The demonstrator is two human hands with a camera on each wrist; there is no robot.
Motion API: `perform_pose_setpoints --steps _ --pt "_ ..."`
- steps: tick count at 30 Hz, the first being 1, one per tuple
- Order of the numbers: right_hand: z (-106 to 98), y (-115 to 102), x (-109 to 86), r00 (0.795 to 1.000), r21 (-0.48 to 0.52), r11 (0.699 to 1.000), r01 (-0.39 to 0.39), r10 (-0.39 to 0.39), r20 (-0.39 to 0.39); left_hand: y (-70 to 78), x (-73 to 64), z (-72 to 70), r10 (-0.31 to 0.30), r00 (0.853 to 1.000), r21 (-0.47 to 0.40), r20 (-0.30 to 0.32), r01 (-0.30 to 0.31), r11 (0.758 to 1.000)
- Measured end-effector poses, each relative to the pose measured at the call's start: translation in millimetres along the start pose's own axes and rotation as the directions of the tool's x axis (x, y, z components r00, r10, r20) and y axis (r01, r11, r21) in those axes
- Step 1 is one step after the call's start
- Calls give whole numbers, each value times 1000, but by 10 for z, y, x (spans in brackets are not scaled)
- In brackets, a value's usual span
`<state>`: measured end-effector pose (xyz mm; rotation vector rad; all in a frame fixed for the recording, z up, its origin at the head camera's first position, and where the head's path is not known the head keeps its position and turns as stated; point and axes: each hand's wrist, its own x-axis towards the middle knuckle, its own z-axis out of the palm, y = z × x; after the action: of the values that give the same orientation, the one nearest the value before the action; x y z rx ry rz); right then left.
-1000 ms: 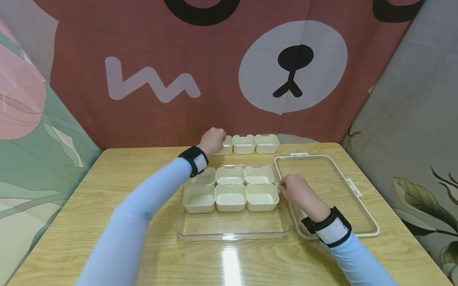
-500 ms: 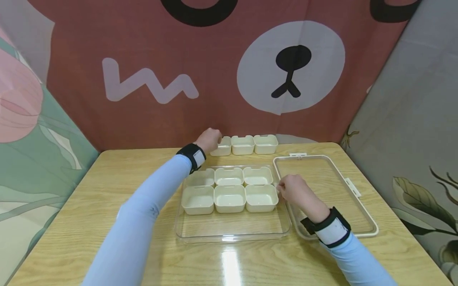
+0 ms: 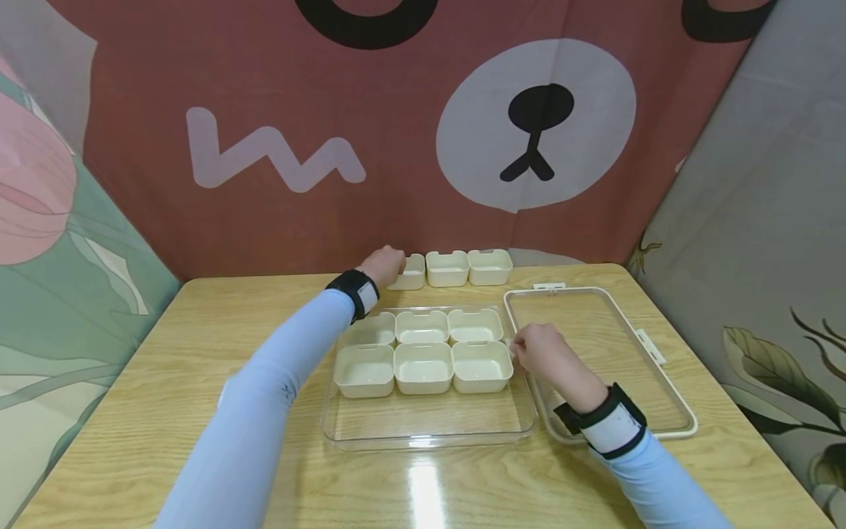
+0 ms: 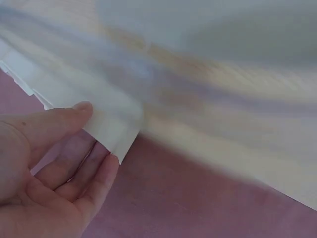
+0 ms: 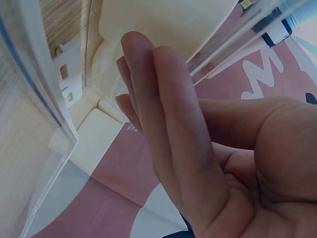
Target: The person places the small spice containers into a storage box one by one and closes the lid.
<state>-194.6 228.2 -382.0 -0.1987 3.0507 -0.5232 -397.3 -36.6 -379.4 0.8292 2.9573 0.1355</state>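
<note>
At the table's back edge my left hand [image 3: 383, 266] holds the leftmost of three cream containers [image 3: 413, 273] standing in a row. In the left wrist view the thumb [image 4: 81, 111] lies against the container's wall [image 4: 111, 129], with the other fingers at its far side. My right hand [image 3: 548, 360] stays by the right rim of a clear plastic bin [image 3: 423, 441], fingertips close to the front right container [image 3: 482, 367]. Seen from the right wrist, its fingers [image 5: 173, 104] are nearly straight and together. Two rows of cream containers fill the bin's back part.
To the right of the bin lies a clear lid [image 3: 615, 353] with a white rim and clips, close under the right forearm. A printed cloth [image 3: 264, 220] hangs right behind the table's back edge. The wooden table [image 3: 231, 316] extends on both sides.
The left hand has moved slightly left and down along the back row, still at the leftmost container. The right hand keeps its place by the bin.
</note>
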Motion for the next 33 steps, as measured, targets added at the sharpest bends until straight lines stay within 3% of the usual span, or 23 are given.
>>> perform_pose_setpoints --steps 7,23,33 --pt "8 4 -4 998 -36 998 50 -51 -43 9 -14 6 -13 1000 -3 -10 13 1000" --pt "1 -9 -8 999 -5 1000 29 -29 -13 64 -68 -112 -57 998 -43 -19 56 998" --pt "-6 -15 -12 1000 3 1000 -4 4 10 112 -117 -222 -71 995 -83 -66 65 994"
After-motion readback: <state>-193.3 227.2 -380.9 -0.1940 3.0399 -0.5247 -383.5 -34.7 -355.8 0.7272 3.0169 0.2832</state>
